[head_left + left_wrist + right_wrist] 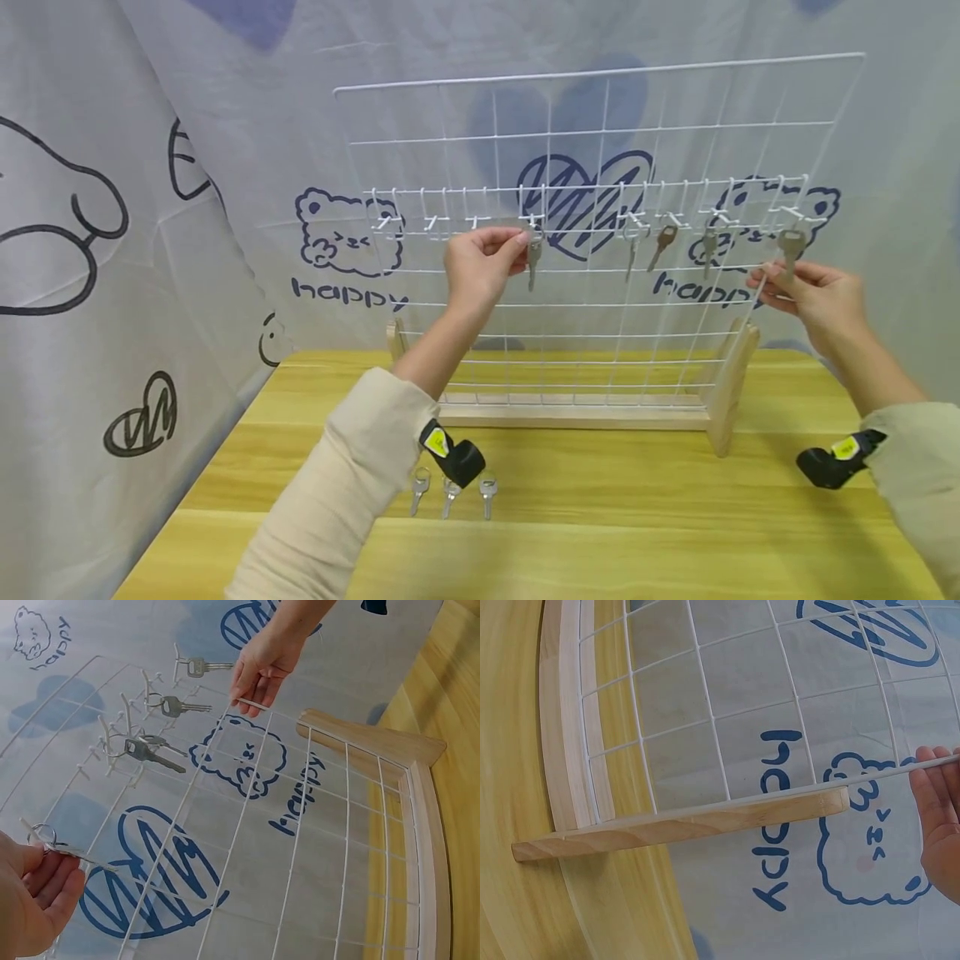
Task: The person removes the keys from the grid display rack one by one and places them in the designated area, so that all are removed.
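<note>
My left hand pinches a silver key by its ring end, up at a white hook on the wire grid panel. In the left wrist view the key ring is at the hook's tip, and I cannot tell whether it is fully over it. At the panel's right side, my right hand grips the edge wire between thumb and fingers. Just above it hangs a key. More keys hang to its left, among them a brownish key and a silver key.
The panel stands in a wooden base on a yellow wood-grain table. Three keys lie near the left forearm, one being a ringed key. Several hooks line the panel's left part, such as a white hook. A printed curtain hangs behind.
</note>
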Available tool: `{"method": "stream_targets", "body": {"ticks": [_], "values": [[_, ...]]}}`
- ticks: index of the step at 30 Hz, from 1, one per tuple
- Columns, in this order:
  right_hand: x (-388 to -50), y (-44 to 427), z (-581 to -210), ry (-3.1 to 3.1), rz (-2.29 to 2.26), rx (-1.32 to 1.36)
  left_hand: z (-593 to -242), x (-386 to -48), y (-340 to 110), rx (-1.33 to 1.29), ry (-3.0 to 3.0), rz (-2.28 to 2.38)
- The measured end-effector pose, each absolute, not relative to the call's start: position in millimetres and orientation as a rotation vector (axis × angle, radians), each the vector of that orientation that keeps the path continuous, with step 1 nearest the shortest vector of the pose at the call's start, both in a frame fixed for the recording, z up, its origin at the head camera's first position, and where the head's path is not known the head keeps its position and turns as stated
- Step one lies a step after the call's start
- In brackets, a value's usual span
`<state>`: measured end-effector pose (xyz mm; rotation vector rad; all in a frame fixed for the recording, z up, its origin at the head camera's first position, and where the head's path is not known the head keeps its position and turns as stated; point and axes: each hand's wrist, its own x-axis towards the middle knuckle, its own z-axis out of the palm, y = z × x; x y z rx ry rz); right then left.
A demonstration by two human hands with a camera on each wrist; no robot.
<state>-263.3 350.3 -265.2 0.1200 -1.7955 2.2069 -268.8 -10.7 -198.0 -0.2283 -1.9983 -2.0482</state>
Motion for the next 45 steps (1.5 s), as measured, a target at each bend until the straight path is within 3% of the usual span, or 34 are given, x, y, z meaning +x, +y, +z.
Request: {"method": "stream_targets", "body": {"ticks": [19,34,45], "values": [[-263.6,351.3,-265.3,-1.759,2.258,0.084,-185.3,-250.5,-20.2,-0.265,-2.057,-2.149],[-260.3,350.6,-262.4,-1.801,2.229,0.032,-213.1,-242.6,-26.3,-0.301,-2.177,-2.204],[-262.5,353.5,-262.3,-1.787,2.278,0.075,-252.1,-242.2,-33.6,-0.216,-2.3,-2.248]]}}
